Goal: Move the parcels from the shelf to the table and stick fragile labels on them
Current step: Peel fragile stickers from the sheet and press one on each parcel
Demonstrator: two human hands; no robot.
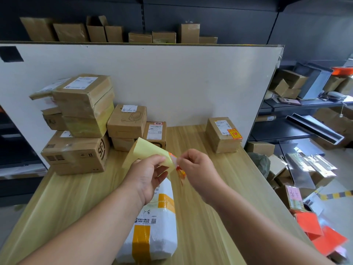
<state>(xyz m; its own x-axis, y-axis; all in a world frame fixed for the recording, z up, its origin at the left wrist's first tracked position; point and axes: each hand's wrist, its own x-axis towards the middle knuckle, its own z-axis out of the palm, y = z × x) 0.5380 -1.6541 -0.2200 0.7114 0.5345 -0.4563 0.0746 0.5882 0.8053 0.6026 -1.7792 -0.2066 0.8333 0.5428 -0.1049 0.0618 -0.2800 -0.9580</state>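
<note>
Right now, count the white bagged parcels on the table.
1: the white parcel lies at the table's near edge, centre. The stacked cardboard boxes at the back may hide others.

Handwritten "1-8" on the white parcel (pixel 162 238), and just below it a QR code (pixel 153 221) beside small print too fine to read. Big "SF" letters run up the end of the large carton (pixel 76 155) at left. Over on the right, the box (pixel 219 142) carries a yellow-and-red sticker (pixel 235 133), its print unreadable.
</note>
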